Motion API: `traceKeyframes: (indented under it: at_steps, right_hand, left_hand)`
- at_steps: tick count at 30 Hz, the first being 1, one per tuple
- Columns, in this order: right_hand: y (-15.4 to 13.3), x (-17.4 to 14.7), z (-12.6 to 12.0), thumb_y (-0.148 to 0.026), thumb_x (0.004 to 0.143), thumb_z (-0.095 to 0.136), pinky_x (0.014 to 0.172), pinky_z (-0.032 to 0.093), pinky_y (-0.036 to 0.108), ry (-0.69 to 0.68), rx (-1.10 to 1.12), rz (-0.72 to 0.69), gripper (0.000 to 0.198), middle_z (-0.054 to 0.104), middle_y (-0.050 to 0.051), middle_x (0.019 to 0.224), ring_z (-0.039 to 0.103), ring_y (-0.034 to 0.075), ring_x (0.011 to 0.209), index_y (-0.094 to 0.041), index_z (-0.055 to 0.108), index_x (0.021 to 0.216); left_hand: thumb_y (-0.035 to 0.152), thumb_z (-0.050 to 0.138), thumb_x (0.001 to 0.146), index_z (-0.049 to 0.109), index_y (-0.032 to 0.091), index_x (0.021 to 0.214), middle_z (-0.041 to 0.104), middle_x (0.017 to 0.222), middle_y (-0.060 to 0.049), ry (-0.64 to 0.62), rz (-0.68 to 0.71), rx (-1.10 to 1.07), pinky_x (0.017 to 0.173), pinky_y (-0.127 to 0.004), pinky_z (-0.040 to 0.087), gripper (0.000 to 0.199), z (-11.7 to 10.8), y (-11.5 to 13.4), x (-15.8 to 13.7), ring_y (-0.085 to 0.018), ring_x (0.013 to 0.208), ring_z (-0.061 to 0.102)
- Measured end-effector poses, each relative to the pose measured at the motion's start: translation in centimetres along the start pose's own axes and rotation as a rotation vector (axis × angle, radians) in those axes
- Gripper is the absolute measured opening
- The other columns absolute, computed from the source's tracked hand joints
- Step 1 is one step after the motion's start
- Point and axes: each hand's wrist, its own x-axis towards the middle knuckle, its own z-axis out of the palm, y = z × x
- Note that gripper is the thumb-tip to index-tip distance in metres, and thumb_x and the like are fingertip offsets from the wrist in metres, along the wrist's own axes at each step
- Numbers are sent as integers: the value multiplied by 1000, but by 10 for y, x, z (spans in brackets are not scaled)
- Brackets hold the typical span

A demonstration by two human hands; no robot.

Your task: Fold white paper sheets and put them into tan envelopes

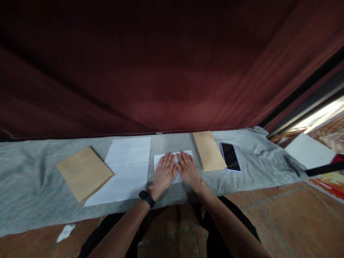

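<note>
A white sheet of paper (174,153), smaller than the one to its left, lies flat in front of me, partly hidden under my hands. My left hand (164,170) rests palm down on its left half, fingers stretched out. Beside it, thumbs nearly touching, my right hand (188,170) presses flat on the right half. To the left is a larger white sheet (127,168) with a faint crease across it. Brown envelopes (85,172) overlap that sheet's left side. More brown envelopes (210,151) lie just right of my right hand.
A phone (230,157) with a dark screen lies against the right-hand envelopes. Grey cloth (34,179) covers the narrow surface. A dark red curtain (166,79) hangs behind it. Below are floor tiles (276,215) and a white scrap (66,232).
</note>
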Motion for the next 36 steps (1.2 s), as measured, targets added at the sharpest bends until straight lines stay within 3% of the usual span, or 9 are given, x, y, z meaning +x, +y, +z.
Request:
traceKeyframes:
  at_steps: [12, 18, 23, 28, 31, 36]
  right_hand:
    - [2, -7, 4, -35, 105, 37, 118, 28, 47, 74, -44, 57, 53, 36, 16, 158, 36, 28, 146, -13, 39, 152]
    - [3, -24, 3, -39, 104, 37, 117, 30, 46, 126, -68, 78, 57, 40, 18, 156, 40, 30, 144, -7, 39, 151]
    - [3, -37, 4, -38, 104, 35, 116, 33, 45, 166, -74, 98, 59, 43, 22, 153, 43, 31, 142, -1, 38, 151]
    - [-1, -50, 4, -36, 103, 36, 114, 35, 48, 211, -89, 152, 60, 43, 25, 152, 45, 33, 139, 2, 40, 149]
    - [-3, -60, 1, -36, 102, 39, 115, 33, 48, 209, -94, 186, 60, 43, 26, 152, 44, 33, 140, 3, 41, 148]
    - [-6, -71, -9, -34, 102, 37, 120, 27, 46, 96, -26, 79, 55, 42, 18, 155, 40, 29, 144, -4, 44, 148]
  left_hand:
    - [48, 41, 101, 37, 10, 151, 34, 160, -16, -100, 165, -21, 123, -50, 24, 63, -16, 10, -41, -27, 150, 27]
    - [24, 36, 101, 44, 13, 148, 42, 156, -15, -238, 181, 50, 120, -52, 30, 48, -26, 10, -56, -26, 148, 34]
    - [-2, 27, 88, 47, 12, 146, 43, 155, -15, -286, 177, 159, 119, -46, 34, 63, -41, 12, -68, -23, 146, 36]
    - [-4, 28, 85, 50, 14, 143, 47, 153, -16, -291, 162, 228, 116, -44, 40, 65, -58, 14, -75, -24, 143, 42]
    - [-5, 30, 85, 51, 9, 141, 49, 150, -20, -322, 168, 288, 113, -44, 44, 62, -62, 17, -76, -26, 140, 46]
    - [-6, 35, 87, 53, 4, 137, 52, 144, -26, -293, 166, 280, 107, -44, 48, 53, -58, 20, -78, -28, 135, 52]
